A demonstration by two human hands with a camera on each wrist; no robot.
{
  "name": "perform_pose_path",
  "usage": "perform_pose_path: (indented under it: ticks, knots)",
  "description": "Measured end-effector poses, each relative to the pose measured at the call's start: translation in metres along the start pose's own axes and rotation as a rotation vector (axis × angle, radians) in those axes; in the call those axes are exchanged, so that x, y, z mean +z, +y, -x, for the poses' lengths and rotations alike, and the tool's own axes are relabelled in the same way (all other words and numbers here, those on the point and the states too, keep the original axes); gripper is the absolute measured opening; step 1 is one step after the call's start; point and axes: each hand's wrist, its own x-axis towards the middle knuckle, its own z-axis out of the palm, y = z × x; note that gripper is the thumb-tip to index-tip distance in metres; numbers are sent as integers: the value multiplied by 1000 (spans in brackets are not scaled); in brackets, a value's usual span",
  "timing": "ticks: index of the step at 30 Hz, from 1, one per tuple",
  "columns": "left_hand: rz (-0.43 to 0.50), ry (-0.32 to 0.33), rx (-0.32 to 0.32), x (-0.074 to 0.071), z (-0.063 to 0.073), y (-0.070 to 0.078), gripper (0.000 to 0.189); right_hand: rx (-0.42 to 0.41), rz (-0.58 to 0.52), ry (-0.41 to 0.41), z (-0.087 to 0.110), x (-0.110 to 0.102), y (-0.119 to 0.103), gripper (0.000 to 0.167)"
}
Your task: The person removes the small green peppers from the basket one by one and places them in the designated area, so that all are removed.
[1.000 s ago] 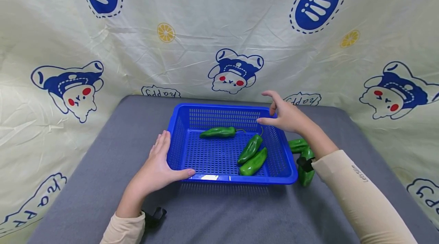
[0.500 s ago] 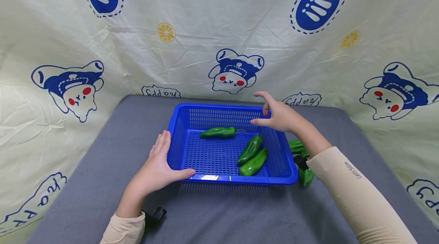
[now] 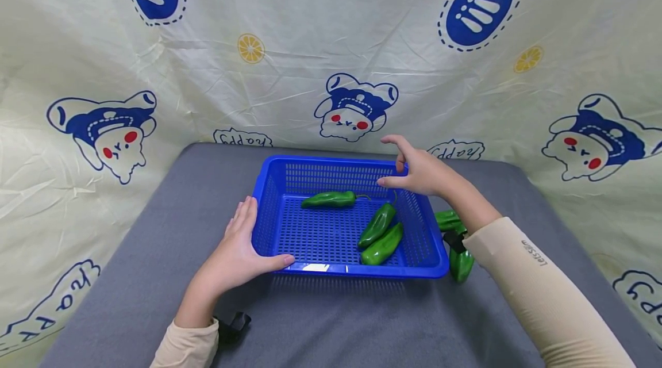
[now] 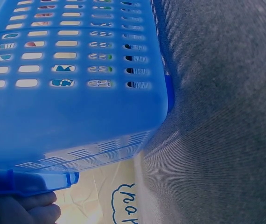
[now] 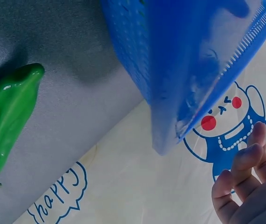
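A blue plastic basket (image 3: 357,269) with slotted walls holds three green peppers. One pepper (image 3: 328,200) lies near the far wall; two more, a darker pepper (image 3: 377,226) and a lighter pepper (image 3: 383,246), lie side by side at the right. My left hand (image 3: 238,253) rests at the basket's front left corner, fingers straight along the outside and thumb on the front rim. In the left wrist view, fingertips (image 4: 44,210) show by the rim. My right hand (image 3: 421,171) hovers over the far right corner, holding nothing, with thumb and index finger spread and the other fingers bent.
Outside the basket's right wall, loose green peppers (image 3: 460,266) lie on the grey cloth (image 3: 320,322), partly behind the right forearm. A printed pale curtain (image 3: 289,98) hangs behind the table. Black camera mounts (image 3: 235,325) sit at the wrists.
My right hand has moved a little left over the basket's far right corner, then nearly stopped. The left hand, basket and peppers stay in place.
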Motion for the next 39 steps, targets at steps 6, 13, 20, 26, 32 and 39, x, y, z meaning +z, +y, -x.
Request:
perform_pose_path:
  ticks: [6, 13, 20, 26, 32, 39]
  knots:
    - [6, 3, 1, 1, 0, 1, 136, -4, 14, 3, -1, -3, -5, 91]
    - [8, 1, -1, 0, 1, 0, 134, -24, 10, -3, -5, -4, -11, 88]
    - [11, 3, 11, 1, 0, -2, 136, -36, 5, -19, -7, -3, -17, 88]
    - [15, 3, 19, 1, -1, -2, 139, -41, 13, -32, -12, -1, -25, 88]
    - [19, 1, 24, 0, 0, -2, 138, -38, 11, -41, -17, 0, -32, 88]
    - [27, -7, 22, -1, 1, -1, 138, -62, 18, -53, -22, 5, -37, 86]
